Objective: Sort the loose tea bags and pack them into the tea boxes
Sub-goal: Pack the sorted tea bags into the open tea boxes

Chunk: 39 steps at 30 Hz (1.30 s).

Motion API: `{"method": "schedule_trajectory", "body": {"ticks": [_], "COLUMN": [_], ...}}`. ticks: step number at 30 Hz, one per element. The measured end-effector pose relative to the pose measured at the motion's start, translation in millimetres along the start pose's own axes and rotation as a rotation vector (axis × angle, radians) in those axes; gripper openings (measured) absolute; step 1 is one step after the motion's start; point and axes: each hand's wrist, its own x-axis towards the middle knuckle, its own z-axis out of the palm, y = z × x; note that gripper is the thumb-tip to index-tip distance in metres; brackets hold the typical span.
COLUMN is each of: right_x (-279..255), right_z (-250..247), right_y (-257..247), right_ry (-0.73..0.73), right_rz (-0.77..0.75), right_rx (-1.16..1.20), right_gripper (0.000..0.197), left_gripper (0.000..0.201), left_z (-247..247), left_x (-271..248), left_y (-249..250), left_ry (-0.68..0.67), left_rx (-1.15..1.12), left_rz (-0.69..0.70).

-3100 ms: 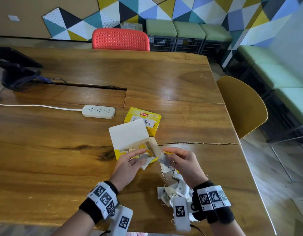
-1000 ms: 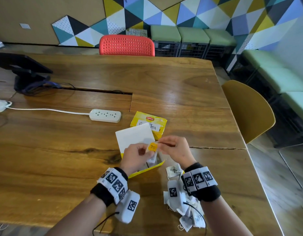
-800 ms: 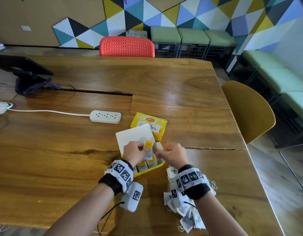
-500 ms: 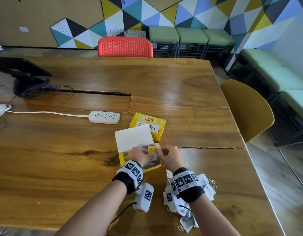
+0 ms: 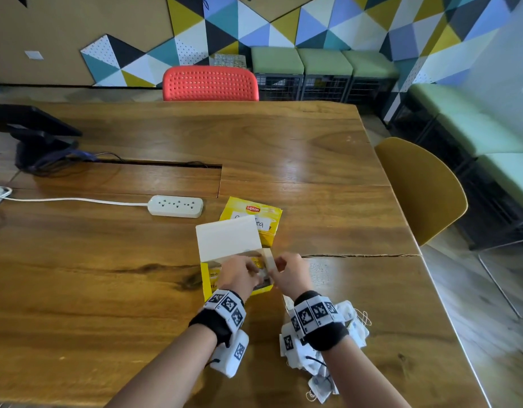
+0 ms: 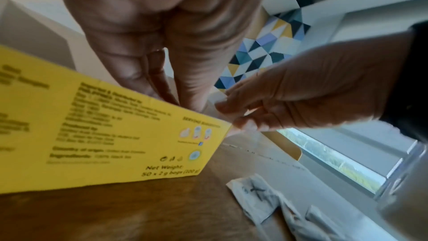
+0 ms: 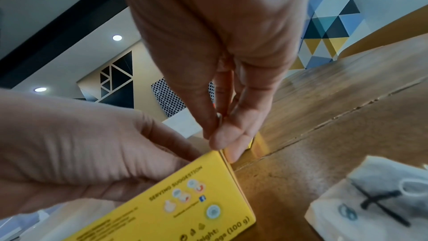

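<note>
Wooden table point(image 5: 283, 160), viewed from the head. Landmark: the open yellow tea box point(image 5: 208, 278), its white lid point(image 5: 227, 238) raised. Far left of the box, a white power strip point(image 5: 175, 206) lay on the table. The left hand point(image 5: 235, 276) reached down into the box, fingers held close together and pointing in; whether they pinched a tea bag could not be told. At the box's right end, the right hand point(image 5: 288, 276) had its fingertips point(image 7: 222, 140) pressed together at the box corner, seemingly pinching a small flap; the object gripped was unclear. Behind the box stood a closed yellow Lipton box point(image 5: 252, 219). Near right of the box, under the right wrist, lay the loose tea bags point(image 5: 354, 325).
</note>
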Motion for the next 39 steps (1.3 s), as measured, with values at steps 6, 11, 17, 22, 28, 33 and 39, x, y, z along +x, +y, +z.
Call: {"method": "schedule_trajectory", "body": {"ticks": [6, 11, 17, 22, 28, 33, 39], "right_x": [-1.2, -10.4, -29.7, -35.5, -31.1, -32.3, -48.1], "right_z": [-5.5, -28.2, -36.2, -27.9, -32.2, -44.3, -58.3], "right_y": [4.2, 34.8, 84.8, 91.4, 84.9, 90.0, 100.7], "right_ry": [-0.046, 0.017, -0.038, -0.109, -0.132, -0.118, -0.035], "right_rz": [-0.023, 0.014, 0.033, 0.062, 0.061, 0.138, 0.184], "right_rx": [0.092, 0.194, -0.078, -0.31, -0.295, -0.115, 0.133], "right_gripper": [0.013, 0.013, 0.02, 0.039, 0.017, 0.005, 0.014], "left_gripper": [0.014, 0.02, 0.019, 0.018, 0.019, 0.028, 0.04], "left_z": [-2.6, -16.7, -4.1, 23.6, 50.0, 69.0, 81.8], "left_x": [0.6, -16.3, -60.4, -79.6, -60.4, -37.8, -33.8], "left_y": [7.0, 3.1, -18.1, -26.4, -9.5, 17.1, 23.5], "left_ry": [-0.067, -0.001, -0.082, -0.23, -0.213, -0.18, -0.126], "left_rx": [0.082, 0.031, 0.049, 0.099, 0.067, 0.08, 0.303], "left_rz": [0.106, 0.248, 0.497, 0.513, 0.549, 0.602, 0.501]}}
